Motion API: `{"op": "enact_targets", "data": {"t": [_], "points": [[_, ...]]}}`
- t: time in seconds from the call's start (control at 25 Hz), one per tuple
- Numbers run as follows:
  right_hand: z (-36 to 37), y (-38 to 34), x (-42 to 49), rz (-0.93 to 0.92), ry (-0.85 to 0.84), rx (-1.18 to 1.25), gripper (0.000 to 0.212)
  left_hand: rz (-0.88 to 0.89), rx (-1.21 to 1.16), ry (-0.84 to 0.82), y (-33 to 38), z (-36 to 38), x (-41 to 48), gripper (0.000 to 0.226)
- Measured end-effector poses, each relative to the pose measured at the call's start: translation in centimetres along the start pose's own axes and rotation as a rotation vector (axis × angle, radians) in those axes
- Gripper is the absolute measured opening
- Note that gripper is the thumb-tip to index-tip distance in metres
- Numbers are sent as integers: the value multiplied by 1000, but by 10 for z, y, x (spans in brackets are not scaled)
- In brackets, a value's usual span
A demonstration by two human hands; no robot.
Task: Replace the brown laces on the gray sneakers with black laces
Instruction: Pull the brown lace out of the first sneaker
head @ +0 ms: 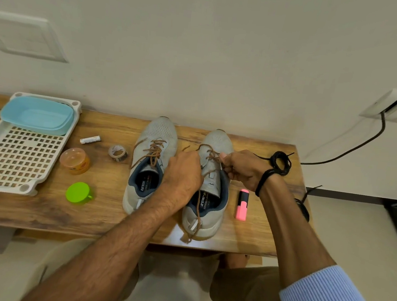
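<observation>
Right hand (242, 170): thumb and fingers pinch the brown lace (198, 209) at the upper eyelets of the right-hand sneaker (207, 215).

Left hand (185, 173): curled over the same sneaker's tongue, back toward the camera. The lace emerges beneath it and trails over the heel to the table (110, 217) edge. Grip hidden; cannot tell what it holds.

Left-hand sneaker (159, 133): just beside, laced in brown, both toes toward the wall.

Black laces (281, 163): coiled on the table behind the right wrist.

Pink highlighter (242, 205): right of the sneakers.

To the left: tape roll (118, 153), battery (90, 139), orange jar (75, 161), green cap (79, 192), and a white tray (19, 154) holding a blue tub (37, 114).
</observation>
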State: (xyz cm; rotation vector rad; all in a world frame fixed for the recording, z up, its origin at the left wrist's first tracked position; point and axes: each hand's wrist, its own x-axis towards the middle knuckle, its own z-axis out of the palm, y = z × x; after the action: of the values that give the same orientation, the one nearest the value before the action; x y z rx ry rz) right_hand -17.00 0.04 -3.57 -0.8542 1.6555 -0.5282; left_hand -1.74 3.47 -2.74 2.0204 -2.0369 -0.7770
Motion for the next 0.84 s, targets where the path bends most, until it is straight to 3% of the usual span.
{"op": "enact_targets", "data": {"t": [0.28,0.4,0.56,0.84], "points": [[4,-5,-11,-118,18,33,17,-10,7,1,-1,-4,-2,17],[0,-10,-13,-180,27,177,11,-13,14,16,-5,-4,-2,17],[-3,-13,-14,-75,47,486,22,1,-9,17,-3,-2,0,12],[-21,-17,-23,-28,-179,681,22,0,1,35,-4,-2,-2,16]]}}
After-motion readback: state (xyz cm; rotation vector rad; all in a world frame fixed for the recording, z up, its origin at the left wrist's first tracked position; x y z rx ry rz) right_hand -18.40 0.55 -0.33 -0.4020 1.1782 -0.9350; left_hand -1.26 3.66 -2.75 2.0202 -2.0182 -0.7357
